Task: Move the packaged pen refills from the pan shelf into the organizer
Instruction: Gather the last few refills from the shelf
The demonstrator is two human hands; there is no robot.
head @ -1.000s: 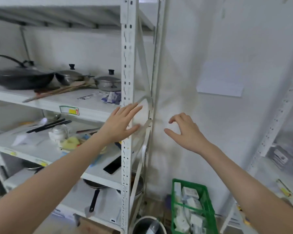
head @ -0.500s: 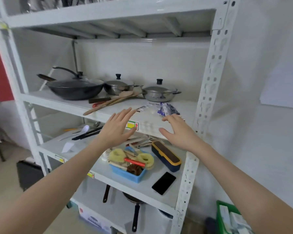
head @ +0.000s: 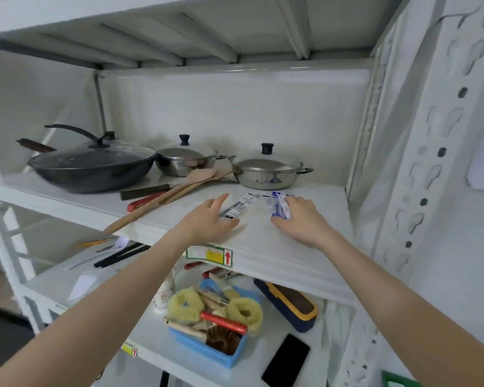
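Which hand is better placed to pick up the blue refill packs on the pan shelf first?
The right hand. Its fingers already lie on the blue refill packs, close to a grip. The left hand is open beside the black-and-white pack and suits that one better.

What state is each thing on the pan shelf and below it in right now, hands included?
Left hand: open, fingers by the black-and-white refill pack, which lies flat.
Right hand: fingers resting on the blue refill packs, not lifted.
Wok: lid on.
Two steel pots: lids on.
Wooden spatulas: lying flat.
Blue bin: full of brushes.
Phone: screen dark.
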